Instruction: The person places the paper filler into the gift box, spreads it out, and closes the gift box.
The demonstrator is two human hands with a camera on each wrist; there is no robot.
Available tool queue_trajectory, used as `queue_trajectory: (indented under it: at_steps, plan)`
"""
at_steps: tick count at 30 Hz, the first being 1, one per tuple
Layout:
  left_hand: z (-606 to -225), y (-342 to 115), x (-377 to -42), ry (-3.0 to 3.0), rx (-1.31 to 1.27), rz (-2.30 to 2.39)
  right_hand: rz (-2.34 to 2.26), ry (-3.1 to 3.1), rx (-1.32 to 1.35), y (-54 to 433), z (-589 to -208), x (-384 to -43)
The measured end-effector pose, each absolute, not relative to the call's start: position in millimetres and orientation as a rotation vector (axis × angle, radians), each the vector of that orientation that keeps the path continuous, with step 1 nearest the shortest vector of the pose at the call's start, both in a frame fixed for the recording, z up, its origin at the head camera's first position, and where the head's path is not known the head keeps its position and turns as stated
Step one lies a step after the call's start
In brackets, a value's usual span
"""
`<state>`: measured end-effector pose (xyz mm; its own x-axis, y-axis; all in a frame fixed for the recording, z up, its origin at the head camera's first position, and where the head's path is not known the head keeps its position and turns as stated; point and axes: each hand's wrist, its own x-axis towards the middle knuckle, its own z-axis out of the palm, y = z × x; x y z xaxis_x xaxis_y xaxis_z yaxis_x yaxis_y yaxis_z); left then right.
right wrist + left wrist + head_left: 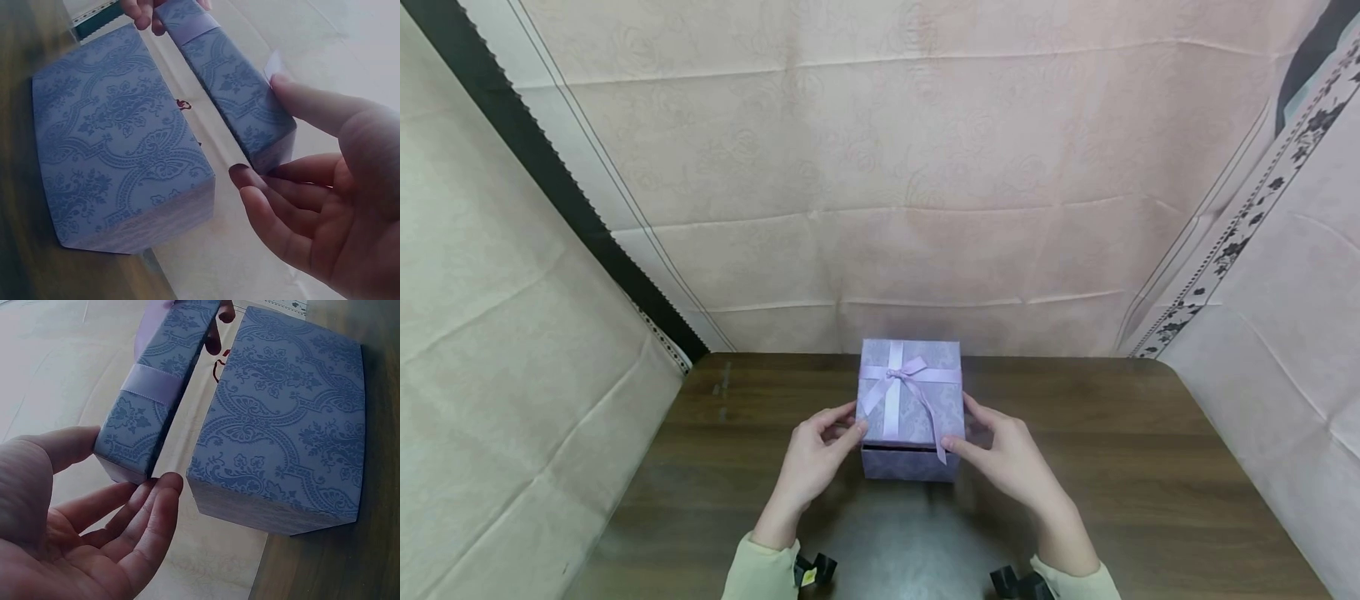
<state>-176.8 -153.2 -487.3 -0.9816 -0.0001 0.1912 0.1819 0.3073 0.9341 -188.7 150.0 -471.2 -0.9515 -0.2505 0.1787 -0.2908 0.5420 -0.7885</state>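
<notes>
A lavender gift-box lid [916, 427] with a satin ribbon bow [904, 375] is held just above its box base [904, 465]. My left hand [816, 454] pinches the lid's left side between thumb and fingers. On the opposite side, my right hand [1011, 457] grips the lid the same way. The left wrist view shows a gap between the lid [134, 419] and the patterned base [281, 412]. In that gap, the right wrist view shows a small dark-red thing [183, 104], too little visible to name. The inside of the base is hidden.
The box stands on a brown wooden table [760, 417], near its far edge. Behind hangs a pale cloth [925, 167], with more pale cloth at the left [512, 375] and right sides. Black wrist mounts [1022, 583] sit by both sleeves.
</notes>
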Motion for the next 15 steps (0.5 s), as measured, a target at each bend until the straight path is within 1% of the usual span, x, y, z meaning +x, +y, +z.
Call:
queue_trajectory:
  at_steps: [15]
  plan:
    - [-488.3, -150.5, -176.4, -2.497, -0.230, -1.650, 1.252, -2.726, 0.497, 152.0, -472.3, -188.3]
